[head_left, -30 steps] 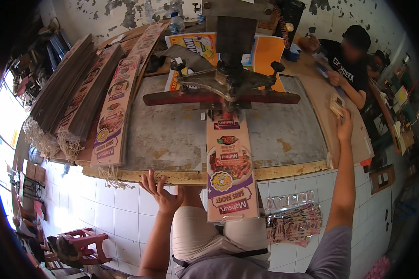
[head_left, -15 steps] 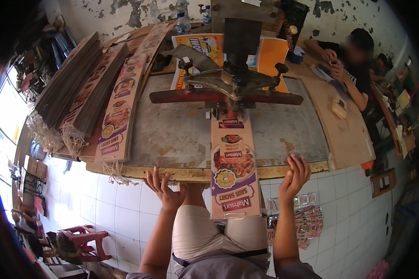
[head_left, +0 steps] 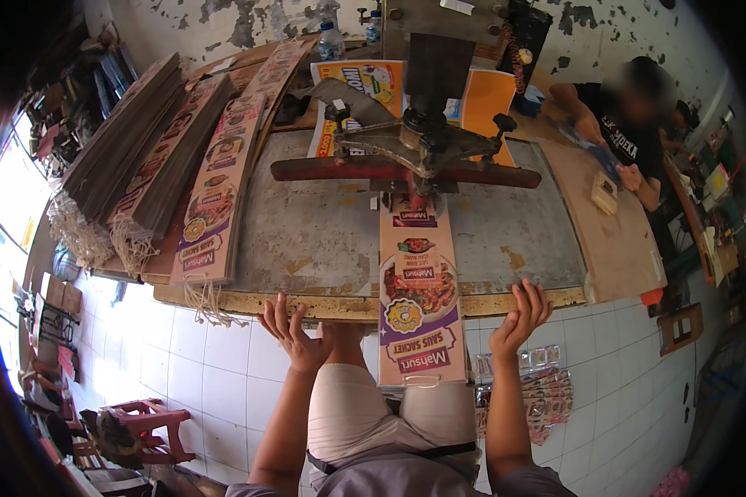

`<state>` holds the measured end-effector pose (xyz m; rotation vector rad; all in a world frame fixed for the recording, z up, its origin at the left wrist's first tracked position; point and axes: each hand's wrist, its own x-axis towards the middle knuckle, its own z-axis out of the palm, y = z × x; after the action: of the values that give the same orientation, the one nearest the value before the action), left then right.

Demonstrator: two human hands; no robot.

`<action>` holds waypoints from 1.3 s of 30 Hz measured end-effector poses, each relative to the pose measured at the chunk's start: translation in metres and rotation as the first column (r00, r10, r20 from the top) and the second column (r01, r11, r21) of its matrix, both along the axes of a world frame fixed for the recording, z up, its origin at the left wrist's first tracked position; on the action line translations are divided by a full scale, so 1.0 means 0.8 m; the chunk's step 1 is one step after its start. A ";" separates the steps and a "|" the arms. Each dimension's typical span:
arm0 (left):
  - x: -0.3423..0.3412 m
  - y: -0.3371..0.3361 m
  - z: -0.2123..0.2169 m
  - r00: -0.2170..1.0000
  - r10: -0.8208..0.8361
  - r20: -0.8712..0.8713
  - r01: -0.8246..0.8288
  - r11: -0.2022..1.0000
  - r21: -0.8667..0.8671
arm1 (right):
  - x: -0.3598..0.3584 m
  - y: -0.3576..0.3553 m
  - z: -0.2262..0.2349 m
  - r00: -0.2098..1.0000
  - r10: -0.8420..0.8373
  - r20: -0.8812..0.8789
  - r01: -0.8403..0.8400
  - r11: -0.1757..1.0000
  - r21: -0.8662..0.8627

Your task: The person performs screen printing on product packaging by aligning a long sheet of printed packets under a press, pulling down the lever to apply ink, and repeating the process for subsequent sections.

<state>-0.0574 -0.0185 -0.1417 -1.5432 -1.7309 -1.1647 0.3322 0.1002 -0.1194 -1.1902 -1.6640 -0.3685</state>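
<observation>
A long printed cardboard strip (head_left: 419, 323), pink with purple bands and a wire loop at its near end, lies under the metal press (head_left: 423, 161) and overhangs the table's front edge above my lap. To its left, my left hand (head_left: 297, 335) rests against the wooden edge of the worktable (head_left: 323, 257), fingers spread and holding nothing. On the strip's other side, my right hand (head_left: 520, 319) touches the same edge with its fingers up and apart, also without anything in it. Neither hand touches the strip. The strip's far end is hidden beneath the press.
Stacks of similar strips (head_left: 211, 207) with strings at their near ends fill the table's left side. A person (head_left: 609, 124) works at the right, near a small pale block (head_left: 603, 192). Sachet sheets (head_left: 526, 393) lie on the floor; a red stool (head_left: 145, 431) stands lower left.
My hands stay at the table edge, almost unmoved. The view has shifted slightly. At the right, the other person's hands have moved apart and lower.
</observation>
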 end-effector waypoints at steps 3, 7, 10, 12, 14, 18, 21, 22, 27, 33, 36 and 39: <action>0.001 0.000 -0.002 1.000 0.017 -0.003 -0.017 1.000 0.004 | -0.001 0.002 -0.002 1.000 -0.001 -0.008 0.001 1.000 0.013; -0.001 -0.001 -0.001 1.000 0.006 -0.003 -0.006 1.000 -0.007 | -0.002 0.001 -0.001 1.000 -0.005 -0.006 0.005 1.000 0.010; 0.000 -0.003 0.000 1.000 0.010 0.004 -0.010 1.000 -0.027 | -0.001 0.000 0.000 1.000 -0.001 0.001 0.001 1.000 0.008; -0.001 -0.003 0.000 1.000 0.011 -0.002 -0.011 1.000 -0.023 | -0.002 0.000 0.002 1.000 0.000 0.006 0.000 1.000 0.008; -0.001 -0.003 0.001 1.000 0.007 0.005 -0.007 1.000 -0.021 | -0.002 -0.001 0.002 1.000 0.001 0.007 -0.001 1.000 0.011; 0.000 -0.003 0.001 1.000 0.010 0.012 -0.009 1.000 -0.026 | -0.002 0.000 0.002 1.000 0.010 0.000 -0.010 1.000 0.014; 0.000 -0.003 0.000 1.000 0.012 0.011 -0.012 1.000 -0.027 | -0.001 0.000 0.000 1.000 0.007 -0.001 -0.007 1.000 0.012; 0.000 -0.003 0.000 1.000 0.013 0.006 -0.013 1.000 -0.026 | -0.001 0.000 -0.001 1.000 0.004 0.000 -0.004 1.000 0.011; -0.002 -0.003 0.000 1.000 0.015 -0.001 -0.015 1.000 -0.019 | -0.002 0.001 -0.002 1.000 0.007 -0.003 -0.007 1.000 0.016; 0.013 -0.017 0.033 0.997 0.073 0.018 -0.070 0.992 -0.105 | 0.002 0.001 -0.005 1.000 0.004 0.006 -0.005 1.000 0.022; 0.032 -0.056 0.106 0.932 -0.139 0.335 0.132 0.990 0.044 | 0.002 0.005 -0.002 1.000 0.009 0.005 -0.009 0.999 0.041; 0.047 -0.123 0.235 -0.159 -0.772 0.615 0.526 0.461 0.715 | 0.002 0.003 -0.007 1.000 0.004 0.003 -0.005 0.999 0.040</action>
<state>-0.0199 -0.1166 0.0461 -1.7183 -0.9294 -3.3229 0.3341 0.1023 -0.1246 -1.1567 -1.6538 -0.3987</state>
